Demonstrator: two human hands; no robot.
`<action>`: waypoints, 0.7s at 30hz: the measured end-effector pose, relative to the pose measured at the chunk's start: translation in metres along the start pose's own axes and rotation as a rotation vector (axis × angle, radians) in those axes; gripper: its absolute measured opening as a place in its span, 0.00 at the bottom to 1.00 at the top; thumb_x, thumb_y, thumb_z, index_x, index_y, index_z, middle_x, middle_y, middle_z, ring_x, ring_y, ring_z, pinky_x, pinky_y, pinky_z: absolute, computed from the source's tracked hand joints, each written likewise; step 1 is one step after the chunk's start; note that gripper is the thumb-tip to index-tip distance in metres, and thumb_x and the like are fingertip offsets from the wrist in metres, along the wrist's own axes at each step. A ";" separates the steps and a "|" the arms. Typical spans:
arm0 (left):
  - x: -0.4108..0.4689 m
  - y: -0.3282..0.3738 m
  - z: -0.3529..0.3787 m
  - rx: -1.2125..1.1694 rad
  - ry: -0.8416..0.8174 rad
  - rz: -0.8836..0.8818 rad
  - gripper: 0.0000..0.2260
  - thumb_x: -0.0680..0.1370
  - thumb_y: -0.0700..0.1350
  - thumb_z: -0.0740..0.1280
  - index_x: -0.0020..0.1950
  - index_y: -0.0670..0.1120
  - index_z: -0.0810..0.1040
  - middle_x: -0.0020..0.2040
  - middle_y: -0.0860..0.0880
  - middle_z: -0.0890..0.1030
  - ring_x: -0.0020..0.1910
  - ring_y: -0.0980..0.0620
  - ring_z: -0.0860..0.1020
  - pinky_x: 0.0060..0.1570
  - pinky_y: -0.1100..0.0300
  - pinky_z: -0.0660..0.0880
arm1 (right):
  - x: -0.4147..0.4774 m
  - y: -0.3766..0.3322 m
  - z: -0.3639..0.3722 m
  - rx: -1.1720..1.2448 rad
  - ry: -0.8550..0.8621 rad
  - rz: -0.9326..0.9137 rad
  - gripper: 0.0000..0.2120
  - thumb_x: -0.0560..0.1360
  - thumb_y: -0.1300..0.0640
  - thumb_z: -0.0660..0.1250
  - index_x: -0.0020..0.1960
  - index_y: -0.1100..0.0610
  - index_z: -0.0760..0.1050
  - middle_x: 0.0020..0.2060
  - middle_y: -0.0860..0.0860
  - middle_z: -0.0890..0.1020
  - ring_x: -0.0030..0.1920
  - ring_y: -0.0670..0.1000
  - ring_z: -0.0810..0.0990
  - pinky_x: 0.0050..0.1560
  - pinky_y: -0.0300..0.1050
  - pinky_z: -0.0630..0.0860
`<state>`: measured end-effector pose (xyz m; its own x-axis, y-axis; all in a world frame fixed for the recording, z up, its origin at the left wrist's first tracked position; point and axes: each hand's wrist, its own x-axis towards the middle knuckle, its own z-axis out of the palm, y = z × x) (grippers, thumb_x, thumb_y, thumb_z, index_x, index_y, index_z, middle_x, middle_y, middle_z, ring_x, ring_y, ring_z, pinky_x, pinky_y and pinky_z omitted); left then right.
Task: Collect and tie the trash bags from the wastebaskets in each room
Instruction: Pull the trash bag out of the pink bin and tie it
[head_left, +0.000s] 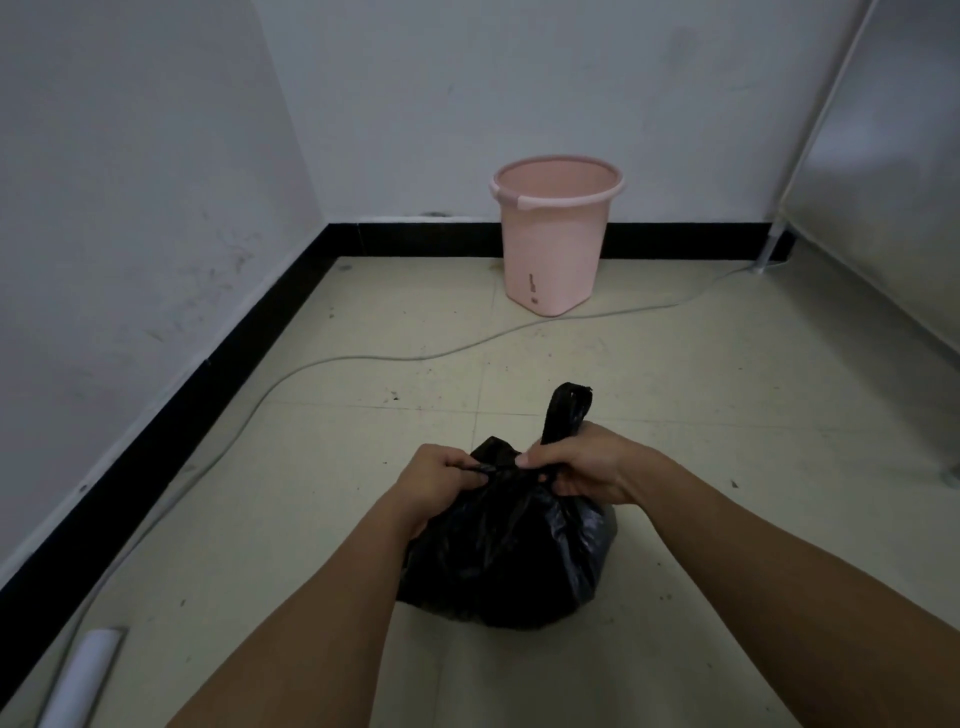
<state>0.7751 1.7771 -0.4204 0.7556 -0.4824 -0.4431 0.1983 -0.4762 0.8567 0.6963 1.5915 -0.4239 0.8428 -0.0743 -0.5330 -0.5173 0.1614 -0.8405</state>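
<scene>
- My left grip (441, 475) and right grip (579, 467) each clutch a twisted end of the black trash bag (511, 561).
- The pink wastebasket (555, 244) stands at the far edge of the floor (701, 415).

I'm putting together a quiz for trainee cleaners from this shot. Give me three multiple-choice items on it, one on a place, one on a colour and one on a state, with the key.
1. Where does the wastebasket stand?
A. on the floor against the far wall
B. between the person's arms
C. on a shelf

2. What colour is the trash bag?
A. white
B. black
C. blue

3. How do the hands meet the bag?
A. both grip its gathered top
B. only one touches it
C. neither touches it

Key:
1 A, since its base sits at the foot of that wall, well beyond the bag.
2 B, since its crinkled plastic is black.
3 A, since the left hand and right hand each hold the twisted neck, with one end poking up past the right hand.
</scene>
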 end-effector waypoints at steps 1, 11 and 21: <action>0.000 0.001 -0.001 0.021 0.004 -0.001 0.04 0.74 0.34 0.69 0.46 0.38 0.83 0.38 0.41 0.81 0.38 0.46 0.79 0.44 0.59 0.77 | 0.001 0.000 0.000 -0.063 0.069 -0.040 0.06 0.66 0.64 0.77 0.37 0.59 0.80 0.33 0.53 0.80 0.32 0.48 0.78 0.35 0.40 0.73; 0.002 0.009 0.002 0.130 -0.037 0.039 0.04 0.73 0.35 0.71 0.46 0.36 0.82 0.39 0.40 0.80 0.38 0.46 0.78 0.46 0.56 0.77 | 0.006 0.004 -0.007 -0.489 0.274 -0.232 0.13 0.62 0.61 0.81 0.40 0.55 0.79 0.34 0.46 0.82 0.37 0.49 0.80 0.33 0.43 0.77; 0.000 0.018 0.005 0.098 -0.192 0.010 0.02 0.71 0.34 0.72 0.41 0.40 0.83 0.39 0.43 0.82 0.41 0.45 0.81 0.49 0.55 0.80 | 0.011 0.017 0.002 -1.168 0.706 -0.439 0.08 0.75 0.61 0.63 0.54 0.59 0.72 0.49 0.57 0.74 0.45 0.61 0.77 0.40 0.47 0.69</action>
<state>0.7756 1.7651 -0.4067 0.6225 -0.6143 -0.4849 0.1225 -0.5355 0.8356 0.6970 1.5950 -0.4440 0.8936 -0.4259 0.1414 -0.3544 -0.8631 -0.3598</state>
